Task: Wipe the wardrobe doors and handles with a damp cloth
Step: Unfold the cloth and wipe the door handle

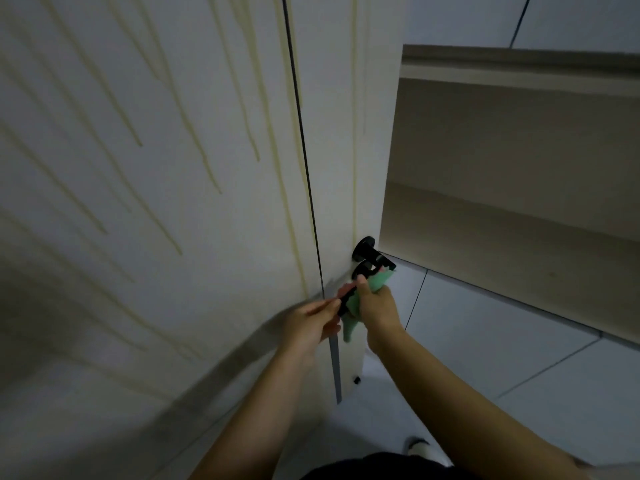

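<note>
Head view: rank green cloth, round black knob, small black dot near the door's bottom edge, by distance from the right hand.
From the right hand:
1. Green cloth, held in it.
2. Round black knob, above the hand.
3. Small black dot, below, near the door's bottom edge.

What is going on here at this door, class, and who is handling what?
A person is cleaning a black handle on a white door. The right hand grips a green cloth wrapped against the handle, while the left hand steadies the handle's near end with its fingertips. A second black handle sits just above, not being touched. Yellowish drip streaks run down the door panels, so the doors themselves still look unwiped.
</note>
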Demonstrator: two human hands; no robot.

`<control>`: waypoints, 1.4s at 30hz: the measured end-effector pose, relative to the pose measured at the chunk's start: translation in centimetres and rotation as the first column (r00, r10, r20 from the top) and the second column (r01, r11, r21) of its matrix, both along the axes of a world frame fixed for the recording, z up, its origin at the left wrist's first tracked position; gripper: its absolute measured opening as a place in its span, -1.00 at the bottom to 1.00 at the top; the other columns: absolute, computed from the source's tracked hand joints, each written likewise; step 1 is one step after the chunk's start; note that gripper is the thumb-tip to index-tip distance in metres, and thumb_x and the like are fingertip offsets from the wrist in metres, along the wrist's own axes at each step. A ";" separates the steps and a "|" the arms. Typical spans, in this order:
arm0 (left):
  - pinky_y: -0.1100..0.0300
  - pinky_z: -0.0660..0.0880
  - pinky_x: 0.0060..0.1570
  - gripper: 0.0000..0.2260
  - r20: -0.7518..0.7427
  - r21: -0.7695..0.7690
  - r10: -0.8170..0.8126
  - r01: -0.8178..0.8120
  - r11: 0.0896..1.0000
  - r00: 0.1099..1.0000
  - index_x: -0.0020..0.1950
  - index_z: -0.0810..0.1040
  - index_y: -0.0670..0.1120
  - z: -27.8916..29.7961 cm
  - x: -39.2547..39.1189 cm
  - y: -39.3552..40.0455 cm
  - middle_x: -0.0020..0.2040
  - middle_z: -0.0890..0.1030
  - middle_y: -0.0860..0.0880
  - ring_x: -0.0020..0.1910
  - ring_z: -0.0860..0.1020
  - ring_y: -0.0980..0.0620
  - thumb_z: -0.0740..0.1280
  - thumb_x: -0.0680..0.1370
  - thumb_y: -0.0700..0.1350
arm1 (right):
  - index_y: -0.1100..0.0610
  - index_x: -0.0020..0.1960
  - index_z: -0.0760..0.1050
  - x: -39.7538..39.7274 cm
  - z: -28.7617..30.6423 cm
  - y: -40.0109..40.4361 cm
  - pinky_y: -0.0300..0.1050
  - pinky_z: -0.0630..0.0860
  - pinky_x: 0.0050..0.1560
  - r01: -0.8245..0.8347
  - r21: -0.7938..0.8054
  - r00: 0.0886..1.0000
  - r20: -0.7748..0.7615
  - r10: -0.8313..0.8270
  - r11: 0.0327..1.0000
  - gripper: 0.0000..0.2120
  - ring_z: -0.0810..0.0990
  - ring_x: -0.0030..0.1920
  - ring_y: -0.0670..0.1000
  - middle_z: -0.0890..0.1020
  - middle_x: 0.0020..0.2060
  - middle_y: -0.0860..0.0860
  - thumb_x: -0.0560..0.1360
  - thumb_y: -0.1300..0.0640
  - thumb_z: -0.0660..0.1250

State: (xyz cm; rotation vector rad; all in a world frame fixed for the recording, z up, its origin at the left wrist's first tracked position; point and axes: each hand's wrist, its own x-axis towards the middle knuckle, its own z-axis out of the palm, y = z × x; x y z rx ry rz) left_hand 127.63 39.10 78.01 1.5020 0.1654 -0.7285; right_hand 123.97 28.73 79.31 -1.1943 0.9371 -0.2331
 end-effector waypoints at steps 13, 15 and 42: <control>0.20 0.60 -0.27 -0.98 -0.133 -0.189 0.107 -0.131 0.973 0.985 -0.11 0.56 -0.25 0.7 -0.1 0.5 -0.16 0.62 -0.18 -0.18 0.61 -0.05 0.37 0.50 -0.33 | 0.17 -0.05 0.42 -0.1 0.6 -1.5 0.10 0.46 0.25 -0.122 -0.001 0.992 -0.045 0.122 0.993 -0.79 0.52 0.08 0.12 0.55 -0.05 0.10 0.53 0.03 0.31; 0.23 0.61 -0.30 -0.98 -0.116 -0.192 0.106 -0.127 0.973 0.988 -0.11 0.54 -0.27 0.8 -0.1 0.5 -0.17 0.61 -0.19 -0.21 0.59 -0.05 0.36 0.50 -0.35 | 0.14 -0.09 0.40 0.0 0.8 -1.9 0.05 0.48 0.18 -0.070 -0.025 0.997 -0.014 0.070 0.997 -0.82 0.53 0.03 0.10 0.55 -0.10 0.08 0.54 0.04 0.30; 0.11 0.63 -0.13 -0.77 -0.074 -0.172 -0.015 0.002 0.985 0.997 0.06 0.46 -0.26 0.0 0.6 -0.1 -0.10 0.61 -0.22 -0.18 0.64 -0.08 0.43 0.49 -0.24 | 0.12 -0.17 0.41 3.3 1.7 -6.8 -0.08 0.53 -0.17 -0.634 -0.616 0.763 -0.598 0.247 0.467 -0.55 0.60 -0.27 0.06 0.58 -0.35 0.05 0.58 -0.25 0.08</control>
